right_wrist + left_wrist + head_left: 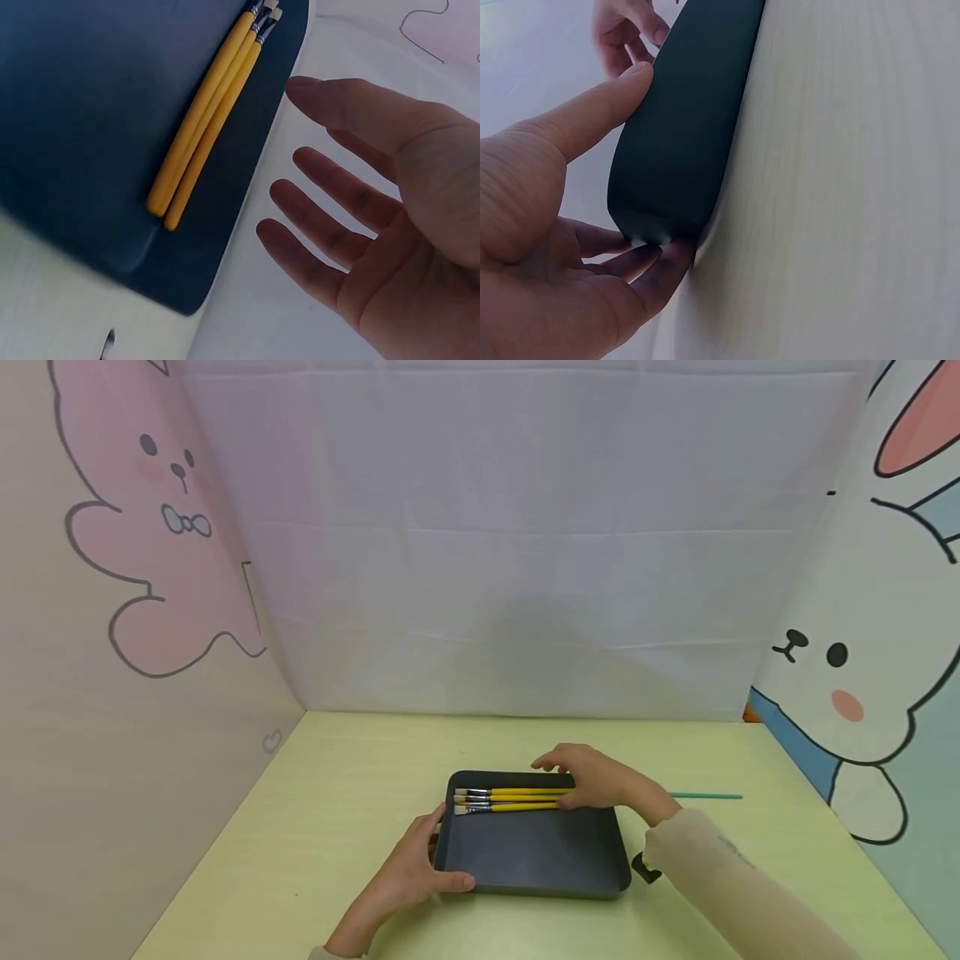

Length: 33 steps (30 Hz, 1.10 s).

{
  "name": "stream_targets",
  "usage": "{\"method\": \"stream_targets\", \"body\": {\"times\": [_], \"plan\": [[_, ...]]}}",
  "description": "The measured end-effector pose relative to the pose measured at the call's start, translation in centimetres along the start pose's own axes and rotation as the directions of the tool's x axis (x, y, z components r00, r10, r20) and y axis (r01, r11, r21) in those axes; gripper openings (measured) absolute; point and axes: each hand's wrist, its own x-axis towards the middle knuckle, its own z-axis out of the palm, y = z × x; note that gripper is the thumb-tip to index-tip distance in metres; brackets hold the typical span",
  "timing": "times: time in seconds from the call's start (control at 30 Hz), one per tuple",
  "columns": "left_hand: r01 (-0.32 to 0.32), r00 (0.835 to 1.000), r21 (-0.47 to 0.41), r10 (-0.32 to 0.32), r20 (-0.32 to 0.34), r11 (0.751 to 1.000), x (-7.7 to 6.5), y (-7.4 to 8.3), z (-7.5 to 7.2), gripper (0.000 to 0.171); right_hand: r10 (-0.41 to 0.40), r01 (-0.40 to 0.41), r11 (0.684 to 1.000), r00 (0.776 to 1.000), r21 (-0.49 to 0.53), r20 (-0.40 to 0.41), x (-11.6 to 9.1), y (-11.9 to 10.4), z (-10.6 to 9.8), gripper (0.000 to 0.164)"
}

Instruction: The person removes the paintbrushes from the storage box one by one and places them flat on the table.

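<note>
A dark grey rectangular tray (pixel 532 852) lies on the table. Along its far side are several yellow-handled paintbrushes (pixel 517 807), side by side with their pale bristles to the left. My left hand (pixel 408 870) grips the tray's near left corner; in the left wrist view its thumb lies against the tray wall (pixel 686 112) and its fingertips reach the corner. Over the brushes' right ends hovers my right hand (pixel 596 778), hiding them in the head view. The right wrist view shows this hand's fingers (pixel 315 225) spread and holding nothing, beside the tray's far edge.
A thin teal stick (pixel 708 796) lies on the table right of the tray, partly behind my right forearm. A small black object (pixel 647 868) is close to the tray's near right corner, beside my sleeve. A white curtain (pixel 525 610) stands behind the table.
</note>
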Motion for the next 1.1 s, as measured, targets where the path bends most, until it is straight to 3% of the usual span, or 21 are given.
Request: {"method": "stream_targets", "body": {"times": [0.33,1.1], "plan": [[-0.004,1.000,-0.021,0.004,0.006,1.000,0.1,0.2,0.1,0.126,0.009,-0.011,1.000,0.997,0.016,0.082,2.3,-0.8,2.0,0.057],[0.018,1.000,-0.024,-0.018,0.006,1.000,0.3,0.0,0.1,0.127,0.042,-0.048,0.998,0.984,0.030,0.170,3.7,-0.9,4.1,0.046]]}}
